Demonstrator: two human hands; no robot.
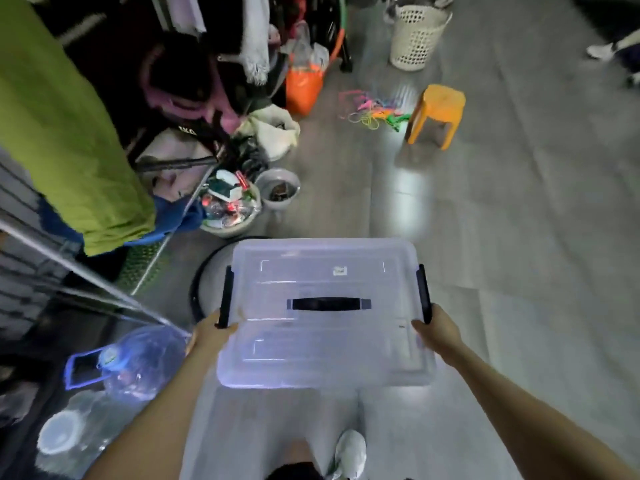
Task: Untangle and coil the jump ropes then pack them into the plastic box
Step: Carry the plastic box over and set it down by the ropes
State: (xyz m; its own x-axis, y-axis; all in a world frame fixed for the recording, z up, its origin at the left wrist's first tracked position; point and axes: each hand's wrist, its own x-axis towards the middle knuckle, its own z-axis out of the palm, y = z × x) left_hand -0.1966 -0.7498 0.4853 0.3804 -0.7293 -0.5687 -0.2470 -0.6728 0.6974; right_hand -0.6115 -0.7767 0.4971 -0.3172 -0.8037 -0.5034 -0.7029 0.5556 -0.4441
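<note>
Left hand (211, 332), right hand (438, 329) clamp plastic box (325, 341) edges (lid on); slick plastic, may slip b4 reaching jump ropes (374, 112).

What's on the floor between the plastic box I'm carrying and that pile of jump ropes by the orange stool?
Nothing: the head view shows bare grey floor between the plastic box and the jump ropes.
</note>
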